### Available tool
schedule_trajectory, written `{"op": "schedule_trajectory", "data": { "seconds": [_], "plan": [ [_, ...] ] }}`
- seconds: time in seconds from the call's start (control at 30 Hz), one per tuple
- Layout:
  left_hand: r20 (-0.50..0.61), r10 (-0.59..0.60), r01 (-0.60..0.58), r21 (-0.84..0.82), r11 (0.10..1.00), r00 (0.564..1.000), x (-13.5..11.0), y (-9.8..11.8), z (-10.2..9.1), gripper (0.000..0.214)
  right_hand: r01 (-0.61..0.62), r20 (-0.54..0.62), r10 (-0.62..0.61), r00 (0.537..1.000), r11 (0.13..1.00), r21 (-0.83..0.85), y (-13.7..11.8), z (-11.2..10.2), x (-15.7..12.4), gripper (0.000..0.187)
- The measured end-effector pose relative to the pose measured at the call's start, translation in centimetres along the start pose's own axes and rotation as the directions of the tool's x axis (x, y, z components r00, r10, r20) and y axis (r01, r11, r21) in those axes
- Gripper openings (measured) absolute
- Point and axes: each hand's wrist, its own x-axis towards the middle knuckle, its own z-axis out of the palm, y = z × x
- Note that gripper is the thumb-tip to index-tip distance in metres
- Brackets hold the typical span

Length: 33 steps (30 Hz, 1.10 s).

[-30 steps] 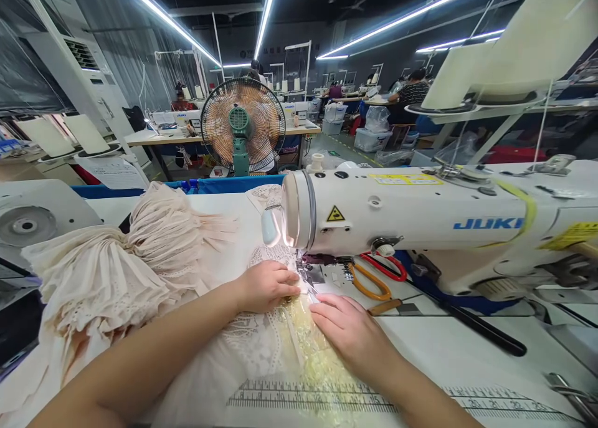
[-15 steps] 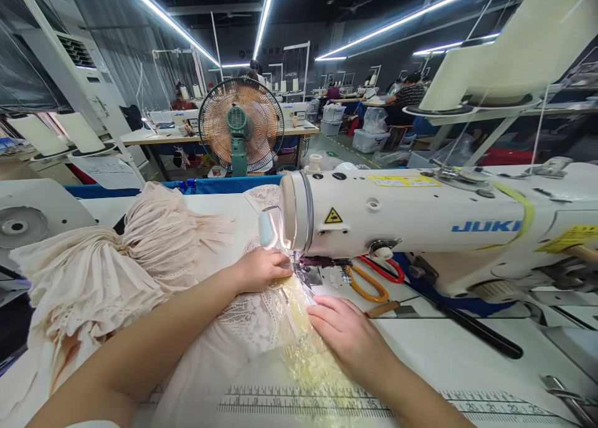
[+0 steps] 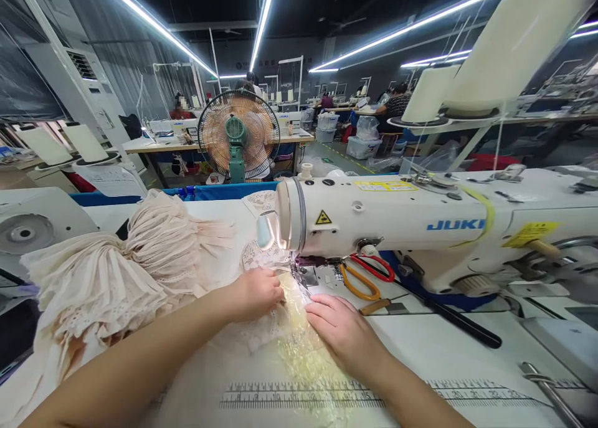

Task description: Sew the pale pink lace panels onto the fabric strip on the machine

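A white sewing machine (image 3: 374,213) stands ahead, its needle area lit above pale lace fabric (image 3: 261,253). In front of the needle, my left hand (image 3: 258,294) has its fingers curled closed on the lace, beside a crinkled yellowish see-through strip (image 3: 299,334). The strip runs from the needle toward me across the table. My right hand (image 3: 343,328) lies on the strip's right edge with fingers stretched out and flat. Its thumb is hidden, and so is whatever lies under my left fingers.
Gathered pale fabric pieces (image 3: 107,278) are heaped at the left. Right of the needle lie orange-handled scissors (image 3: 362,285), red-handled scissors (image 3: 378,266) and a long black-handled tool (image 3: 471,325). A ruler scale (image 3: 289,395) marks the near table. Beyond stands a fan (image 3: 238,135).
My left hand has come back from the needle toward me, its fingers now more curled. My right hand stays nearly in place on the strip. The camera view has shifted slightly.
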Motion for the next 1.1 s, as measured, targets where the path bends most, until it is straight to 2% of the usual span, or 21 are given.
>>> {"op": "schedule_trajectory", "data": {
  "seconds": [0.07,0.1,0.2,0.23,0.3,0.37,0.4,0.47,0.53,0.57,0.6,0.67,0.73,0.9,1.1],
  "plan": [
    [-0.027,-0.096,0.089,-0.204,0.975,0.995,-0.1,0.0,-0.3,0.009,-0.033,-0.045,0.033,0.998,0.999,0.001,-0.4,-0.8,0.0,0.026],
    [-0.038,-0.157,0.136,-0.335,0.932,0.987,-0.1,-0.1,-0.6,0.012,-0.065,-0.080,0.065,0.995,0.998,0.000,-0.9,-1.1,-0.1,0.026],
    [-0.006,-0.347,0.246,-0.695,0.676,0.938,-0.1,-0.2,-1.8,0.019,-0.184,-0.157,0.192,0.969,0.981,0.062,-3.0,-1.3,-0.2,0.040],
    [0.012,-0.398,0.261,-0.773,0.579,0.917,-0.1,-0.3,-2.1,0.022,-0.206,-0.137,0.222,0.965,0.971,0.125,-3.9,-0.9,-0.1,0.048],
    [0.021,-0.479,0.259,-0.862,0.436,0.878,0.2,-0.4,-2.2,0.027,-0.190,-0.019,0.203,0.979,0.941,0.279,-5.5,0.5,0.3,0.065],
    [0.009,-0.540,0.260,-0.883,0.391,0.842,0.5,-0.5,-1.7,0.030,-0.212,0.134,0.176,0.975,0.914,0.346,-6.6,1.8,1.0,0.064],
    [-0.012,-0.568,0.274,-0.867,0.416,0.823,0.6,-0.5,-1.3,0.029,-0.247,0.176,0.196,0.965,0.904,0.350,-6.9,2.2,1.4,0.053],
    [-0.090,-0.605,0.336,-0.764,0.552,0.791,0.8,-0.3,-0.4,0.022,-0.378,0.202,0.325,0.924,0.859,0.346,-7.1,2.0,1.9,0.029],
    [-0.151,-0.596,0.442,-0.535,0.720,0.789,0.5,0.1,0.5,0.011,-0.551,0.215,0.508,0.834,0.746,0.374,-6.8,1.0,2.0,0.035],
    [-0.136,-0.578,0.495,-0.385,0.779,0.805,0.4,0.4,0.8,0.018,-0.634,0.257,0.582,0.772,0.668,0.390,-6.6,0.4,2.0,0.037],
    [-0.088,-0.560,0.529,-0.232,0.816,0.824,0.2,0.7,1.0,0.029,-0.670,0.283,0.610,0.740,0.632,0.391,-6.3,-0.2,1.9,0.037],
    [0.050,-0.532,0.532,0.018,0.847,0.845,-0.1,1.5,1.3,0.046,-0.704,0.345,0.615,0.709,0.593,0.390,-5.8,-0.8,1.7,0.032],
    [0.151,-0.522,0.505,0.136,0.852,0.840,-0.2,2.2,1.2,0.050,-0.723,0.401,0.602,0.691,0.573,0.386,-5.6,-0.9,1.5,0.028],
    [0.222,-0.568,0.548,0.150,0.823,0.792,0.3,3.0,0.3,0.037,-0.780,0.516,0.598,0.613,0.563,0.274,-5.6,-0.5,1.5,0.053],
    [0.259,-0.539,0.509,0.178,0.842,0.801,1.2,2.3,-0.2,0.042,-0.785,0.558,0.591,0.582,0.589,0.193,-5.1,-0.7,2.1,0.053]
  ]
}}
